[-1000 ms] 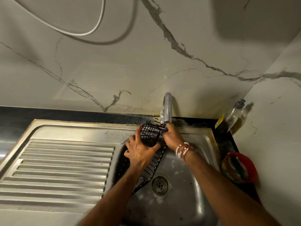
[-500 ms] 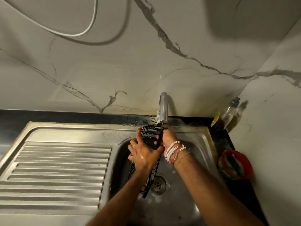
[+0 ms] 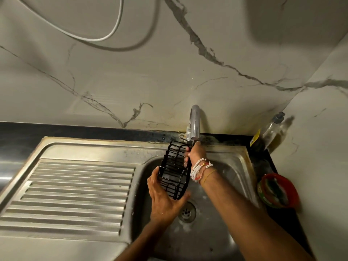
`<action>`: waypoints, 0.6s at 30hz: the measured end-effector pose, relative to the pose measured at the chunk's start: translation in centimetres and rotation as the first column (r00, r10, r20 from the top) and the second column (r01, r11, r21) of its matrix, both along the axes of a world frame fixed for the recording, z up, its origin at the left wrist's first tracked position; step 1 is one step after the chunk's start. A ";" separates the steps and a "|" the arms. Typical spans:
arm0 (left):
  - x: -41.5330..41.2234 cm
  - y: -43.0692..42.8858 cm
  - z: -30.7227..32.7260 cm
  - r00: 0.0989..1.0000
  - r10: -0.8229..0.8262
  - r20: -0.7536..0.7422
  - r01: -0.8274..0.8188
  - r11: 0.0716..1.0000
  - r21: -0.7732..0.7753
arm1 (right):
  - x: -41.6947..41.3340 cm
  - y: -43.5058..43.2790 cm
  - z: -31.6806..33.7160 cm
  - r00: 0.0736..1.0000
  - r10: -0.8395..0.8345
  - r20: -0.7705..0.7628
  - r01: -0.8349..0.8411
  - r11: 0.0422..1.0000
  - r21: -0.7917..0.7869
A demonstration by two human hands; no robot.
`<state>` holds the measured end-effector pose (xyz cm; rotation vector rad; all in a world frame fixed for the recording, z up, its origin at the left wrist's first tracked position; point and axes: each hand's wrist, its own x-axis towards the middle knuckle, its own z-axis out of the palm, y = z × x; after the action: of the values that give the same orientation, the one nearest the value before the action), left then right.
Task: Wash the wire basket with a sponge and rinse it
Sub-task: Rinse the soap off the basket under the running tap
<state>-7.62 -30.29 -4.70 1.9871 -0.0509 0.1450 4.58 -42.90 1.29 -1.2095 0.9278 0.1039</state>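
Marble-veined wall panels [image 3: 226, 44] back a steel sink [image 3: 235, 153] set in a dark bench [image 3: 56, 129]. Over the basin I hold the black wire basket [image 3: 174, 174] tilted on end. Its upper end sits just beneath the spout of the tap [image 3: 194, 123], and its lower end hangs above the drain [image 3: 187, 211].

My right hand [image 3: 196, 153] grips the upper end, the fingers [image 3: 186, 159] curled over the rim wire. Beaded bracelets [image 3: 199, 169] circle that wrist. My left hand [image 3: 165, 202] takes the lower end from beneath, thumb up one side and fingers [image 3: 154, 178] up the other, clasping the frame between them. Neither hand is spread wide; both are closed on the basket.

Left of my left fingers the ribbed drainboard [image 3: 75, 191] slopes away. Right of my right fingers, in the corner of the bench, a clear pump bottle [image 3: 271, 129] stands against the wall. A red bowl [image 3: 278, 193] sits nearer to me, beside the sink's edge. Well above my fingers, a white cable [image 3: 105, 37] loops across the wall.
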 end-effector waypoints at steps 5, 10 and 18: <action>2.1 2.1 2.7 0.975 -0.172 -0.138 0.172 0.985 -0.012 | -0.2 -1.0 0.1 0.993 -0.115 0.040 0.119 0.987 -0.110; 7.2 0.7 6.4 0.888 -0.186 -0.421 0.279 0.945 0.169 | -0.6 0.4 1.3 0.985 -0.156 0.072 0.148 0.983 0.108; 7.0 2.6 6.6 0.916 -0.110 -0.386 0.200 0.959 0.201 | -3.8 0.1 3.1 0.903 0.316 0.291 -0.350 0.934 0.072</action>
<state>-0.61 -27.68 1.92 2.2079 0.0195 -0.3598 0.77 -42.82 4.38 -1.2229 0.4572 0.2563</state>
